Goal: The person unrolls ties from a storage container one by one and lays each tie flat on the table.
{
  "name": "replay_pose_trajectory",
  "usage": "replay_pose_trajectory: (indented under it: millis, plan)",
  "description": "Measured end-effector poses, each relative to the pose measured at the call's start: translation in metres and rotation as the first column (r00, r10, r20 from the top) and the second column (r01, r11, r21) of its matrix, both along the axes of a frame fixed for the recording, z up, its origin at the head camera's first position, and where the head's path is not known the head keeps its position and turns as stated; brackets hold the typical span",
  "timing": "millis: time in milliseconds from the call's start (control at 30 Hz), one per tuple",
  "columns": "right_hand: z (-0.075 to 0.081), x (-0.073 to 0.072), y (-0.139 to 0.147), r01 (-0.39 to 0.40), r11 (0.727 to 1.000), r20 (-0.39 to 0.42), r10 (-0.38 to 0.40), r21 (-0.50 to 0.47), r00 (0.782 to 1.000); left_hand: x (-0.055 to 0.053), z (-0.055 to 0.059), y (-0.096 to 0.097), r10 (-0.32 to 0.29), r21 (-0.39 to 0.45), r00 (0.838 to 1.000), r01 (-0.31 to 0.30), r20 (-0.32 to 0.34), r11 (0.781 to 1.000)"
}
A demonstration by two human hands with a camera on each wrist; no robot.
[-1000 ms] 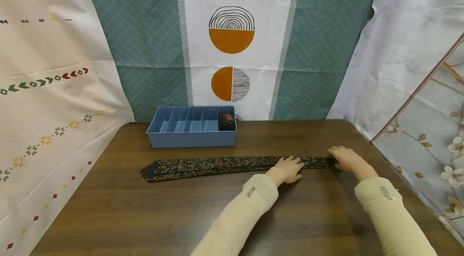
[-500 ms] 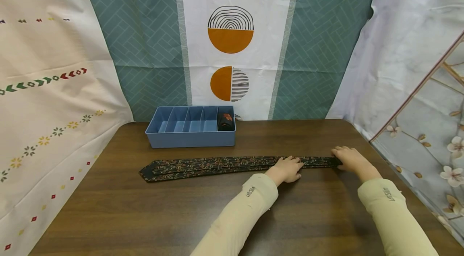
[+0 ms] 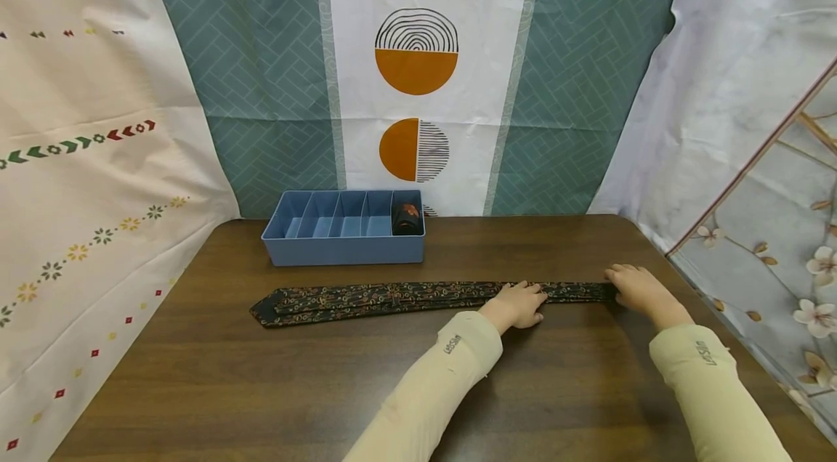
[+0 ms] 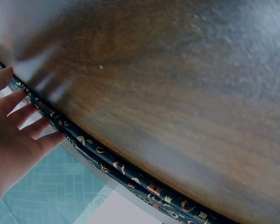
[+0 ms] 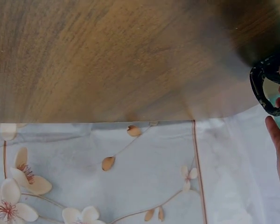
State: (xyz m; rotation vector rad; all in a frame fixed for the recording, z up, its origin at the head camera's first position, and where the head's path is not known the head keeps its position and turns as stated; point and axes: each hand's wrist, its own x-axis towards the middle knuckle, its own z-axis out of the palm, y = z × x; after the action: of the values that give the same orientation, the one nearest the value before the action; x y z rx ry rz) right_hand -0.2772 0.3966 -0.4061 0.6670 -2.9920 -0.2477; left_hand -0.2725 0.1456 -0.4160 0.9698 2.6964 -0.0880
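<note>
A dark necktie (image 3: 366, 300) with a small gold and rust pattern lies stretched across the table, doubled over with its pointed ends at the left. My left hand (image 3: 519, 304) rests on it right of the middle; in the left wrist view the fingers (image 4: 49, 141) are spread, fairly straight, their tips on the tie. At the tie's right end my right hand (image 3: 641, 291) holds the folded end. In the right wrist view this end forms a loop (image 5: 257, 86) at the right edge, with the thumb and fingers at it; most of that hand is cut off.
A blue tray (image 3: 343, 251) with a row of compartments stands behind the tie. A rolled dark tie (image 3: 408, 221) with a reddish motif sits in its rightmost compartment. The brown wooden table (image 3: 314, 389) extends to patterned cloths hanging at the back and sides.
My right hand has shifted slightly to the right at the tie's folded end. The left hand has stayed in place on the tie.
</note>
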Motion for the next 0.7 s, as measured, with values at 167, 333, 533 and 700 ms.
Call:
replay_pose_trajectory:
  millis: [167, 333, 533, 700]
  plan:
    - [-0.001, 0.003, 0.003, 0.018, 1.0, -0.017, -0.018, 0.015, 1.0, -0.001, -0.002, 0.0, 0.001, -0.002, 1.0, -0.001, 0.006, 1.0]
    - [-0.006, 0.005, 0.009, 0.034, 0.999, -0.033, -0.034, 0.007, 0.999, -0.001, -0.003, 0.001, 0.006, 0.002, 1.0, -0.006, 0.017, 1.0]
    - [-0.011, 0.01, 0.013, 0.05, 0.999, -0.065, -0.049, 0.002, 0.997, -0.002, -0.003, 0.001, 0.009, 0.014, 1.0, -0.01, 0.028, 1.0]
    - [-0.016, 0.015, 0.014, 0.145, 0.989, 0.032, -0.145, -0.027, 0.989, -0.003, -0.004, 0.002, 0.01, 0.015, 1.0, -0.011, 0.019, 1.0]
